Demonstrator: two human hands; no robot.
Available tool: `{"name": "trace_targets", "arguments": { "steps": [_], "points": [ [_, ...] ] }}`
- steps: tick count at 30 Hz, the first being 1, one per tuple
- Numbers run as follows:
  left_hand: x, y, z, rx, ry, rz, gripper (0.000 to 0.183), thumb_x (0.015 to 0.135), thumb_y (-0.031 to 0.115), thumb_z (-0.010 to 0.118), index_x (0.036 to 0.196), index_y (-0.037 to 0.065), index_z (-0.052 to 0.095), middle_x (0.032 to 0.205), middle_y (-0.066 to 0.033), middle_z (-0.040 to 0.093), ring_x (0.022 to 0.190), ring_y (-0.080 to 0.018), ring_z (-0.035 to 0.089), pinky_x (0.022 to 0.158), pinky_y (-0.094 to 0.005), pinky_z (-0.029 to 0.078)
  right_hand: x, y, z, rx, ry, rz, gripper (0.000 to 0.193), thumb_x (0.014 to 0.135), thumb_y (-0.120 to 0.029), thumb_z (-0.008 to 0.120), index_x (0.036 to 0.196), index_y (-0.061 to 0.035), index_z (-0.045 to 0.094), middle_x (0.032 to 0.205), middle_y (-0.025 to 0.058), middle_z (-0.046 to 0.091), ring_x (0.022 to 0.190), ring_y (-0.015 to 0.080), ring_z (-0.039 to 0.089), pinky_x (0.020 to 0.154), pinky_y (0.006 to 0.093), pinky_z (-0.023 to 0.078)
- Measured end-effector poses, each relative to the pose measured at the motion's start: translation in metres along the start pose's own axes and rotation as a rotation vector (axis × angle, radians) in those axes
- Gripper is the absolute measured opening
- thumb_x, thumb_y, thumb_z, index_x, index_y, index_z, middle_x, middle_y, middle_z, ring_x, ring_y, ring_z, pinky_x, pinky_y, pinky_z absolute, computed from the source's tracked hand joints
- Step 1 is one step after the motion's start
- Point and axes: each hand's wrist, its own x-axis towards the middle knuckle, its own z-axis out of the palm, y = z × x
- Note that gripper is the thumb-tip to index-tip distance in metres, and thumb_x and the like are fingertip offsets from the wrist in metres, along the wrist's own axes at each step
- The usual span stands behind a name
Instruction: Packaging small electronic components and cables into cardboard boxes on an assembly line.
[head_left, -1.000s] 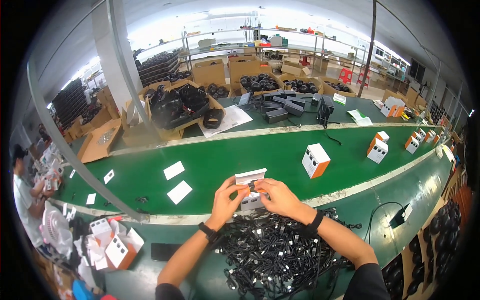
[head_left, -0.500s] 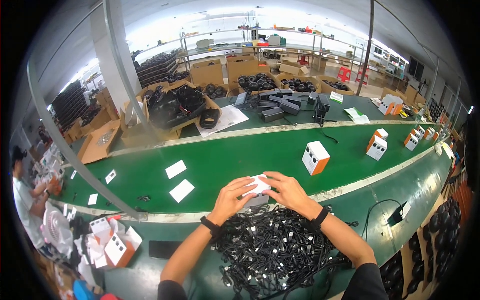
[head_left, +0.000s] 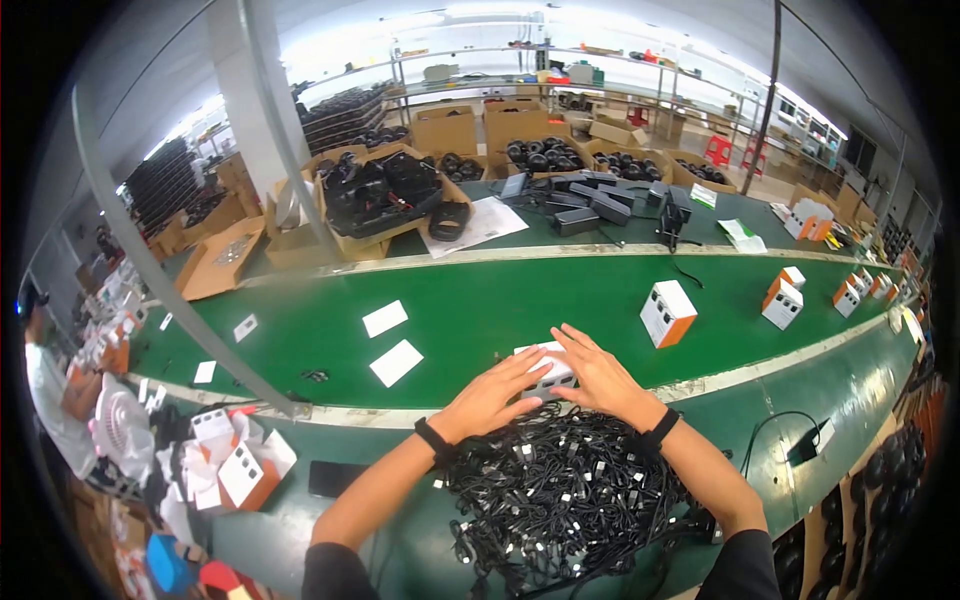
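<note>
A small white box (head_left: pixel 556 376) with dark pictures on its side sits on the near edge of the green belt. My left hand (head_left: pixel 497 393) lies along its left side, fingers stretched and thumb apart. On the other side my right hand (head_left: pixel 603 377) has its fingers extended, the fingertips reaching beyond the top of the box. Both hands are open around the box and partly cover it; whether they touch it I cannot tell. Just below my hands is a large heap of black cables (head_left: pixel 570 490) with pale connectors.
White-and-orange boxes, one close by (head_left: pixel 668 314), stand along the green belt (head_left: pixel 500 300) to the right. Two white cards (head_left: pixel 397 363) lie left of my hands. A dark flat case (head_left: pixel 335 478) is beside my left forearm. At far left a person (head_left: pixel 55 400) works.
My fingers have straightened and spread from their hold on top of the box, uncovering more of its front. The whole view has shifted, moving the scene to the right.
</note>
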Motion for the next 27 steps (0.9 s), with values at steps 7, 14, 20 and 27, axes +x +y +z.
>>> {"name": "trace_targets", "arguments": {
  "steps": [7, 14, 20, 27],
  "points": [
    [-0.052, -0.1, -0.067, 0.217, 0.309, -0.561, 0.078, 0.08, 0.037, 0.095, 0.145, 0.005, 0.064, 0.143, -0.0182, 0.067, 0.134, -0.0395, 0.06, 0.113, -0.0491, 0.049, 0.017, 0.041, -0.006, -0.117, -0.144, 0.47, 0.063, 0.08, -0.028, 0.092, 0.131, -0.0081, 0.062, 0.121, 0.0179, 0.065, 0.12, 0.0389, 0.061, 0.107, 0.05, 0.051],
    [-0.109, -0.168, -0.071, 0.33, 0.021, -1.19, 0.103, 0.055, 0.053, 0.107, 0.139, 0.009, 0.066, 0.136, -0.0186, 0.072, 0.13, -0.0387, 0.067, 0.108, -0.0607, 0.052, 0.05, 0.021, 0.045, -0.185, -0.259, -0.114, 0.06, 0.084, -0.001, 0.072, 0.143, -0.011, 0.063, 0.151, 0.018, 0.055, 0.147, 0.0413, 0.049, 0.12, 0.0528, 0.045],
    [-0.077, -0.177, -0.065, 0.35, -0.183, -1.188, 0.083, 0.053, 0.049, 0.108, 0.118, 0.008, 0.077, 0.128, -0.0188, 0.076, 0.125, -0.0371, 0.071, 0.106, -0.0532, 0.056, 0.037, 0.019, 0.091, -0.181, -0.478, -0.231, 0.049, 0.089, -0.007, 0.071, 0.138, -0.0115, 0.067, 0.14, 0.0107, 0.064, 0.131, 0.0297, 0.062, 0.111, 0.0448, 0.051],
    [-0.079, -0.164, -0.065, 0.282, -0.185, -1.146, 0.091, 0.055, 0.046, 0.108, 0.127, 0.004, 0.072, 0.128, -0.0205, 0.075, 0.123, -0.0408, 0.072, 0.104, -0.0554, 0.057, 0.015, 0.024, 0.062, -0.212, -0.454, -0.075, 0.015, 0.084, -0.015, 0.071, 0.093, -0.0035, 0.068, 0.095, 0.0127, 0.072, 0.1, 0.0319, 0.07, 0.08, 0.0446, 0.06]
  ]
}}
